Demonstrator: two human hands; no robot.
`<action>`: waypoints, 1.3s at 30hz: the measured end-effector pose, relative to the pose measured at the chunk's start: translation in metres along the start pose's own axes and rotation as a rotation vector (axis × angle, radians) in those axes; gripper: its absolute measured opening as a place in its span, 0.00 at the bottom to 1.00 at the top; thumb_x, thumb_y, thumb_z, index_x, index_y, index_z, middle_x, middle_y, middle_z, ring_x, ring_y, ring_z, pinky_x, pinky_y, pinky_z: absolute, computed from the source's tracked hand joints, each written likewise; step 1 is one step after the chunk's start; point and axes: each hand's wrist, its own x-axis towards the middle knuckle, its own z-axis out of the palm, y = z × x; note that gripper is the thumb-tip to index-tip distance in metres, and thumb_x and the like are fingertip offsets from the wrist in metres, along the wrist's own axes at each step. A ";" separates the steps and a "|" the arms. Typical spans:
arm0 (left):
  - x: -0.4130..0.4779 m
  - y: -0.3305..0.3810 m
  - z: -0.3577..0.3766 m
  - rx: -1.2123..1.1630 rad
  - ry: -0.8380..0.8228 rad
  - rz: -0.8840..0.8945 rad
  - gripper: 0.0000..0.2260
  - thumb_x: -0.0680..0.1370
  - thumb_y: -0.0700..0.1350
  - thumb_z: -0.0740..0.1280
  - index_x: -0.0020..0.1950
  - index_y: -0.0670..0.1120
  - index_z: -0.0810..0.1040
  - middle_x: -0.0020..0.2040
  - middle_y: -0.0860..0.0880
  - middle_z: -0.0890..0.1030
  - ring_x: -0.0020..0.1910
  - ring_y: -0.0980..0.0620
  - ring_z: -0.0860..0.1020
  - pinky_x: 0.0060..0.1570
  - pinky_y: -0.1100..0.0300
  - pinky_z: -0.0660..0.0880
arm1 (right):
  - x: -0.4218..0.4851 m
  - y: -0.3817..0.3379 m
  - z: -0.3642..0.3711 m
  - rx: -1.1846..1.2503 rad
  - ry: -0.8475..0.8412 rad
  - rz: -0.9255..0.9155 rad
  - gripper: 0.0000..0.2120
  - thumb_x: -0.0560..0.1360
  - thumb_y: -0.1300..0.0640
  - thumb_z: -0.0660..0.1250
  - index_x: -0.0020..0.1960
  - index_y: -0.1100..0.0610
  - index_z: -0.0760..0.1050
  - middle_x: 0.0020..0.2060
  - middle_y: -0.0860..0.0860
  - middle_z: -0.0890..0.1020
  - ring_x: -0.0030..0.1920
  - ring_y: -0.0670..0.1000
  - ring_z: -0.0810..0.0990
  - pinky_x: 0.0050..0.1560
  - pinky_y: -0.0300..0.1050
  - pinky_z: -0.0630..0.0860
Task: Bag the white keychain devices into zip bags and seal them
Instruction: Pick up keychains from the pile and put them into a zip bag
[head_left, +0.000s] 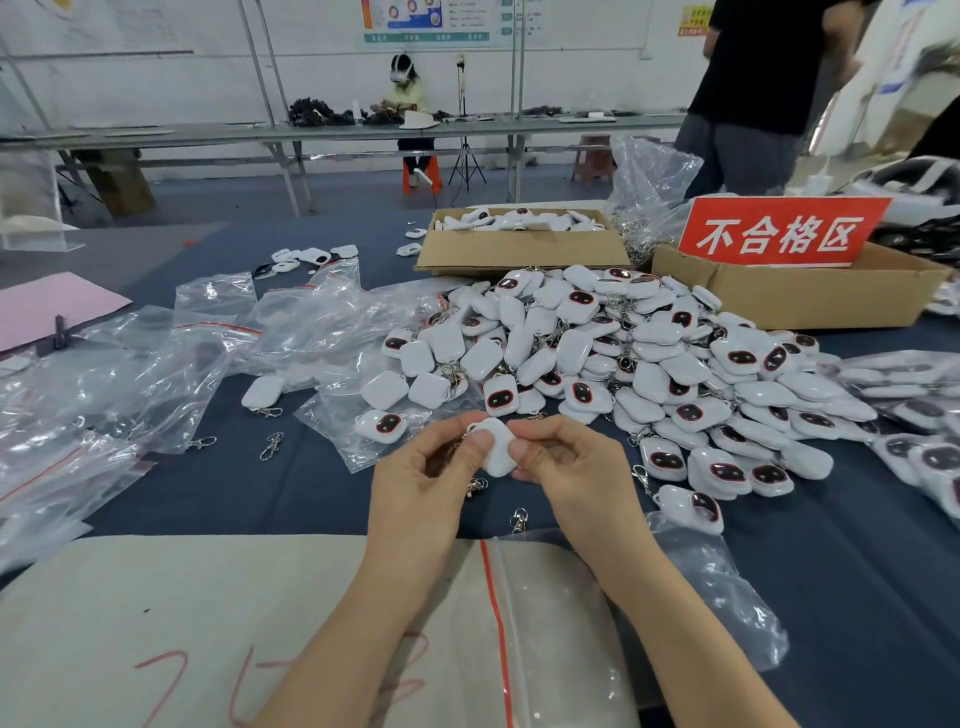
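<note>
Device (497, 453) face perhaps underneath, unseen.

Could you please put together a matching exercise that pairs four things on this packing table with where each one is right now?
Things:
1. red sign
2. pink sheet
3. white keychain device
4. zip bag

Places:
A. far left of the table
B. lying flat between the forearms
C. on the right cardboard box
D. pinched by the left hand and right hand

Pairs: 1-C, 2-A, 3-D, 4-B
</note>
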 end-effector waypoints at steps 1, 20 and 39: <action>0.000 0.000 0.000 0.006 0.005 -0.005 0.08 0.78 0.43 0.72 0.47 0.57 0.87 0.46 0.54 0.87 0.46 0.60 0.84 0.45 0.71 0.77 | 0.000 0.000 0.000 -0.006 0.001 -0.002 0.11 0.77 0.67 0.70 0.46 0.51 0.83 0.41 0.47 0.87 0.43 0.44 0.85 0.46 0.38 0.81; 0.012 -0.005 -0.009 -0.217 0.215 -0.127 0.09 0.85 0.46 0.61 0.55 0.52 0.82 0.34 0.53 0.79 0.28 0.56 0.72 0.29 0.64 0.73 | -0.007 -0.018 -0.024 -0.729 -0.367 0.000 0.07 0.73 0.36 0.68 0.48 0.35 0.80 0.47 0.33 0.81 0.48 0.34 0.78 0.46 0.31 0.71; 0.012 -0.012 -0.004 -0.069 0.059 -0.190 0.12 0.81 0.51 0.68 0.39 0.54 0.85 0.37 0.53 0.83 0.35 0.55 0.80 0.46 0.53 0.76 | -0.011 -0.023 -0.026 -0.960 -0.560 0.033 0.07 0.78 0.49 0.67 0.45 0.40 0.82 0.49 0.42 0.76 0.51 0.41 0.74 0.59 0.41 0.71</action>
